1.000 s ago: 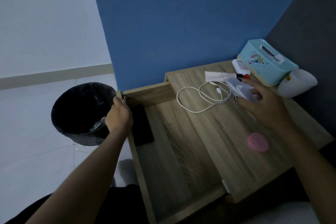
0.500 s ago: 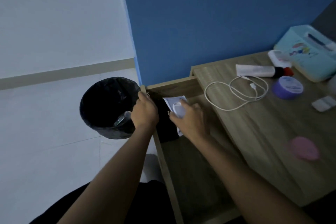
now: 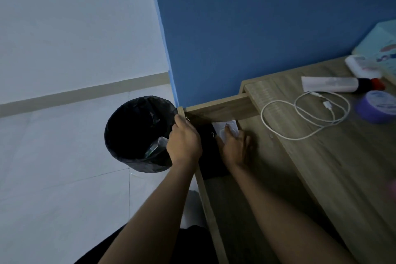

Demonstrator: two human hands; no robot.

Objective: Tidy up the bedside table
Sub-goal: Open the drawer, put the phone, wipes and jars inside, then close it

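The wooden bedside table (image 3: 334,169) has its drawer (image 3: 216,229) pulled out to the left. My left hand (image 3: 184,141) grips the drawer's front edge near the far corner. Inside the drawer at its back, my right hand (image 3: 234,146) rests on a small white packet (image 3: 222,127), fingers pressed over it, beside a flat black object (image 3: 211,154). On the tabletop lie a coiled white cable (image 3: 304,117), a white tube with a dark cap (image 3: 334,84) and a purple round tin (image 3: 378,106).
A black-lined waste bin (image 3: 139,133) with some rubbish stands on the tiled floor just left of the drawer. A light blue tissue box (image 3: 379,47) and a white container (image 3: 362,66) sit at the table's far right against the blue wall.
My right hand carried the white packet from the tabletop into the drawer and now sets it down at the back. The view has swung left; my left hand stays on the drawer edge.
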